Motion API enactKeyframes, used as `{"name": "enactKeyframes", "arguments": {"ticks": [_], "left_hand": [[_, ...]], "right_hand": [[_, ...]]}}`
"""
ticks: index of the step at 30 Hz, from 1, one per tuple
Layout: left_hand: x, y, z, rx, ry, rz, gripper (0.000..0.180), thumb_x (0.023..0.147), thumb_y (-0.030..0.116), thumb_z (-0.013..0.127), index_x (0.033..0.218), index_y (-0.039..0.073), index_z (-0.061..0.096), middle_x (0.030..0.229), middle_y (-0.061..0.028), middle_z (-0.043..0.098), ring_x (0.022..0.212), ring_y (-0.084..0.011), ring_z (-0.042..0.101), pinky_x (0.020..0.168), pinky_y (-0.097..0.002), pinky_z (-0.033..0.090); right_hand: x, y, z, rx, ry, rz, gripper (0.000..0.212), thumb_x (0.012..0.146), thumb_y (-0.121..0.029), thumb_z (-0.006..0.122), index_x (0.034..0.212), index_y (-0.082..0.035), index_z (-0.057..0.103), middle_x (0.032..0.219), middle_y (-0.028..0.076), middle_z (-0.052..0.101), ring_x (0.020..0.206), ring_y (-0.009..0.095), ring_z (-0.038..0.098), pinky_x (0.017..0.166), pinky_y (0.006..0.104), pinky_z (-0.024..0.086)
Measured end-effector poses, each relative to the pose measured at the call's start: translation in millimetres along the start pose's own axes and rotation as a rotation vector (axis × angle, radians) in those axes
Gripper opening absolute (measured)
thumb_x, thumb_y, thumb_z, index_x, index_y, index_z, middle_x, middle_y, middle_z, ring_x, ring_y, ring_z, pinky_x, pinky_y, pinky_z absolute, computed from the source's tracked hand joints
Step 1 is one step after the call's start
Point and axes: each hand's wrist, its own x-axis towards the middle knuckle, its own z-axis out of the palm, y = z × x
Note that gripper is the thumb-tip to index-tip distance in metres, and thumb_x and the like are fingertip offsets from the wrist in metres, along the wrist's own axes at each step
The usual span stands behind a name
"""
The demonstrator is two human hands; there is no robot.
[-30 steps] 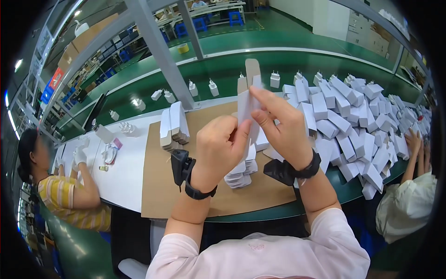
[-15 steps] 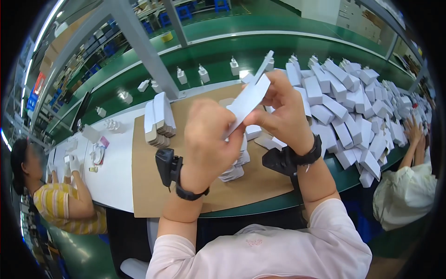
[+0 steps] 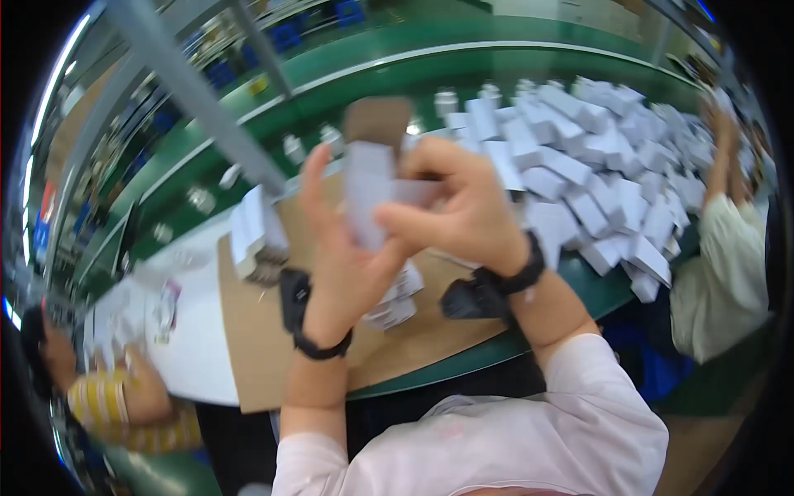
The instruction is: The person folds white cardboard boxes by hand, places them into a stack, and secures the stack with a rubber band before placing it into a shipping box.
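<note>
A small white cardboard box (image 3: 370, 178) with a raised brownish flap is up in front of me, above the work surface. My left hand (image 3: 343, 260) cradles its lower part, one finger stretched up along the side. From the right, my right hand (image 3: 459, 202) grips the box, thumb pressed on its front and fingers curled behind a side flap. Motion smears both hands a little. Partly hidden below them, a stack of flat white cartons (image 3: 393, 310) lies on the brown cardboard sheet (image 3: 430, 343).
Another stack of flat cartons (image 3: 256, 231) stands at the left of the sheet. A large heap of white boxes (image 3: 579, 165) fills the right side. White chargers (image 3: 294, 147) stand on the green conveyor (image 3: 380, 83). People work at the left and right; a grey post (image 3: 194, 91) rises at the back left.
The box has turned from a slanted, edge-on pose to upright, its brownish flap now showing. Both hands have shifted left, and my left fingers have spread from a closed grip. The view has tilted.
</note>
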Motion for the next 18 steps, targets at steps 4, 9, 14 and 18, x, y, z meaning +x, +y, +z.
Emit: {"name": "enactKeyframes", "arguments": {"ticks": [4, 9, 14, 18], "left_hand": [[-15, -18, 19, -0.076, 0.109, -0.082, 0.050, 0.075, 0.020, 0.070, 0.119, 0.003, 0.052, 0.139, -0.0176, 0.024, 0.128, -0.0305, 0.027, 0.102, -0.0410, 0.024], [-7, 17, 8, -0.849, 0.198, -0.466, 0.067, 0.085, 0.013, 0.054, 0.141, 0.010, 0.017, 0.130, -0.0143, 0.040, 0.114, -0.0208, 0.045, 0.097, -0.0312, 0.034], [-10, 6, 9, -0.993, 0.015, -0.490, 0.074, 0.074, 0.020, 0.052, 0.139, 0.006, 0.019, 0.126, -0.0148, 0.041, 0.116, -0.0228, 0.043, 0.098, -0.0313, 0.032], [-16, 0, -5, -1.095, -0.169, -0.684, 0.073, 0.073, 0.019, 0.052, 0.137, 0.004, 0.020, 0.122, -0.0146, 0.044, 0.110, -0.0226, 0.045, 0.096, -0.0320, 0.033]], "right_hand": [[4, 31, -12, 0.030, 0.024, -0.107, 0.067, 0.066, -0.030, 0.077, 0.116, 0.002, 0.045, 0.138, 0.015, 0.031, 0.126, 0.025, 0.032, 0.090, 0.0296, 0.038], [3, 31, 22, 0.390, 0.075, -0.240, 0.048, 0.075, -0.027, 0.072, 0.109, -0.003, 0.047, 0.076, 0.005, 0.055, 0.066, 0.009, 0.055, 0.054, 0.0229, 0.043], [-4, 29, 11, 0.511, -0.086, -0.075, 0.041, 0.084, -0.042, 0.062, 0.090, -0.002, 0.055, 0.082, 0.001, 0.056, 0.067, 0.007, 0.050, 0.058, 0.0211, 0.042], [1, 17, 4, 0.165, -0.007, -0.183, 0.037, 0.085, -0.038, 0.061, 0.078, -0.002, 0.057, 0.077, 0.005, 0.057, 0.071, 0.012, 0.058, 0.057, 0.0256, 0.044]]}}
